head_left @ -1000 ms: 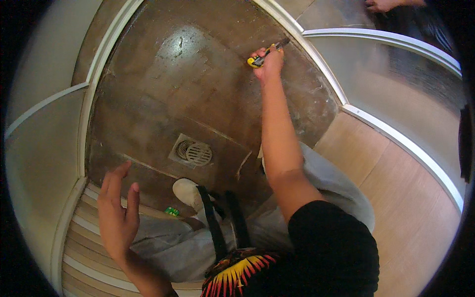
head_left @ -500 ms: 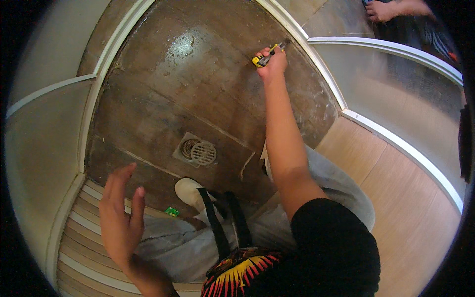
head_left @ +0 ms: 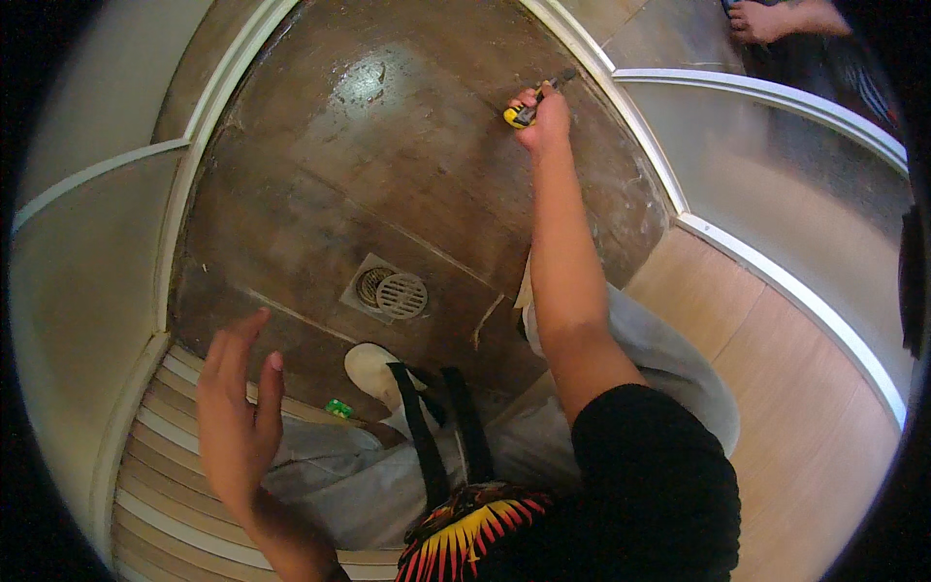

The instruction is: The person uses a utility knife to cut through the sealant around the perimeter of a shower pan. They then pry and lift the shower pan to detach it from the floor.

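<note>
My right hand (head_left: pixel 549 118) is wrapped round a yellow-and-black utility knife (head_left: pixel 520 116), arm stretched far forward. The knife's dark tip points up and right, close to the white frame at the floor's edge; whether it touches is too small to tell. Beneath it lies the wet brown tiled floor (head_left: pixel 320 213). My left hand (head_left: pixel 238 407) is raised at the lower left, fingers apart and empty, above the slatted wooden strip. Between my hands, a round drain grate (head_left: pixel 401 295) lies shifted partly off the drain opening (head_left: pixel 372 286).
White-framed frosted panels (head_left: pixel 776 165) curve along both sides. A small green wrapper (head_left: pixel 338 408) lies beside my beige shoe (head_left: pixel 371 371). A loose pale strip (head_left: pixel 487 320) rests on the floor. Beyond the right panel, another person's hand (head_left: pixel 761 21) shows. Wood-look boards (head_left: pixel 766 388) lie at right.
My right hand has shifted slightly to the right with the utility knife, whose tip sits nearer the white frame. My left hand stays raised in nearly the same place.
</note>
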The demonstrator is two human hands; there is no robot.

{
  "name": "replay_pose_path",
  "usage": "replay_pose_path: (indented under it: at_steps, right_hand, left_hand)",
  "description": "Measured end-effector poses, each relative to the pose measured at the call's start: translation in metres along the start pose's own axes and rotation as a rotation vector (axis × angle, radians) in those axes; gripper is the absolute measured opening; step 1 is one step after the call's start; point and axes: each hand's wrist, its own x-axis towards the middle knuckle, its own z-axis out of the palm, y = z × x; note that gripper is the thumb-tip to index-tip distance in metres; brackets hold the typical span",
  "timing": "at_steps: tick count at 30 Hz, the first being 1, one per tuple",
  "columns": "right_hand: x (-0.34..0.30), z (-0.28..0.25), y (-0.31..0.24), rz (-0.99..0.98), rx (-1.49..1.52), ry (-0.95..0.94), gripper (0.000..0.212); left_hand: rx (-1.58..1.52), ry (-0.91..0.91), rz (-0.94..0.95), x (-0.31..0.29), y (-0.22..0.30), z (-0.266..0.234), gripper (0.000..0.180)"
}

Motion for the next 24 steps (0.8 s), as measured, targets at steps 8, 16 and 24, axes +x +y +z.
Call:
replay_pose_path:
  at_steps: [8,16,24]
  right_hand:
    - [-0.002,-0.015,-0.017,0.004,-0.085,-0.116,0.01]
    - [-0.001,0.029,-0.009,0.062,0.055,-0.102,0.009]
    - [-0.002,0.002,0.002,-0.083,0.05,-0.041,0.012]
  left_hand:
    - [-0.043,-0.029,0.019,0.009,-0.012,-0.006,0.033]
    - [-0.01,-0.014,-0.003,0.003,-0.006,-0.003,0.032]
    - [-0.026,-0.023,-0.043,0.003,-0.002,-0.005,0.031]
